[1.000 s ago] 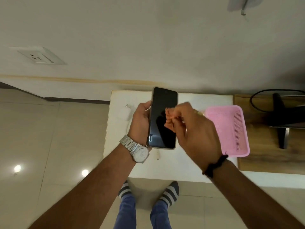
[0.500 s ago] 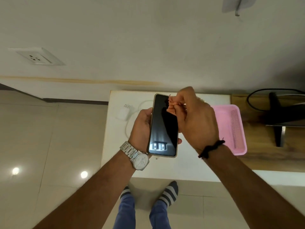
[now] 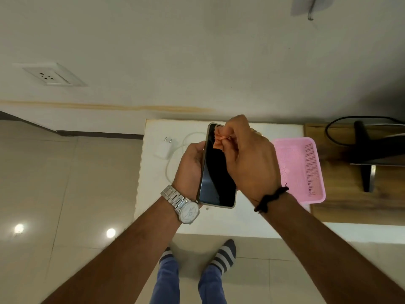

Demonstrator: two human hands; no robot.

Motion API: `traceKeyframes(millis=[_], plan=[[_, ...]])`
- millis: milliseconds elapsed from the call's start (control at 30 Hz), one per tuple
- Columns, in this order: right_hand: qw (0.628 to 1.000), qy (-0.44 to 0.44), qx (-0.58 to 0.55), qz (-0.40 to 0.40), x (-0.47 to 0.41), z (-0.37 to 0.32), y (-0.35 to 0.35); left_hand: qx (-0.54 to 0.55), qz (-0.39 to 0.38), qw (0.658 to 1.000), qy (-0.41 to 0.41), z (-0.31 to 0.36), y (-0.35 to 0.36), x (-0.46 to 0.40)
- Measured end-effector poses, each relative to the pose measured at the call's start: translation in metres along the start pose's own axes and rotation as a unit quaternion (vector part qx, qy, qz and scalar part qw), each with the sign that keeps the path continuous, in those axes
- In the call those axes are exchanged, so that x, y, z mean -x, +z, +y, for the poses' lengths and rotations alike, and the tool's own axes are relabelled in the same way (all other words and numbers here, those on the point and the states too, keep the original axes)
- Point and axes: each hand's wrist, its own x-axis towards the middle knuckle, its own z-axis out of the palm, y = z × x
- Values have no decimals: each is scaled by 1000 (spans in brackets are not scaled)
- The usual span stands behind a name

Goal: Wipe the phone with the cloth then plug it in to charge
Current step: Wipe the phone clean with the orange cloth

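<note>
A black-screened phone [image 3: 215, 178] with a gold rim is held upright over the white table [image 3: 241, 220], gripped along its left edge by my left hand [image 3: 189, 170]. My right hand [image 3: 249, 159] pinches a small bunched orange cloth [image 3: 220, 140] against the top of the screen. A white charger plug [image 3: 164, 148] lies on the table to the left, its white cable [image 3: 173, 159] curling behind my left hand. On the wall at upper left is a white socket [image 3: 53, 76].
A pink plastic basket [image 3: 304, 170] stands on the table just right of my right hand. Beyond it, a wooden surface [image 3: 341, 205] carries a dark monitor stand [image 3: 368, 163] and a black cable. Tiled floor and my socked feet are below the table's front edge.
My right hand slid the cloth from the middle of the screen up to its top end. The phone tilted slightly and the screen reflection near its bottom disappeared.
</note>
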Motion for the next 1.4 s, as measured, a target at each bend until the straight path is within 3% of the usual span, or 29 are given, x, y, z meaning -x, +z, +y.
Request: traceKeyframes(millis=[133, 367, 500, 700, 867, 1067, 1200, 1333, 1400], plan=[[994, -48, -30, -99, 38, -30, -7, 21, 31, 999, 25, 4, -9, -6], [1000, 22, -5, 11, -16, -3, 0, -7, 8, 1000, -15, -11, -8, -4], [996, 9, -44, -78, 18, -34, -4, 4, 35, 999, 10, -2, -14, -8], [1000, 21, -3, -16, -12, -8, 0, -16, 1, 1000, -6, -10, -13, -9], [992, -44, -18, -121, 25, -34, -7, 0, 31, 999, 39, 5, -19, -12], [999, 15, 33, -25, -22, -15, 0, -14, -24, 1000, -3, -9, -18, -14], [996, -20, 17, -89, 20, -35, 2, 6, -17, 1000, 25, 7, -21, -14], [982, -111, 22, -149, 62, -32, -5, 5, -23, 1000, 17, 10, -33, -15], [986, -81, 48, -137, 41, -14, -11, 13, -36, 999, 4, 4, -32, -14]])
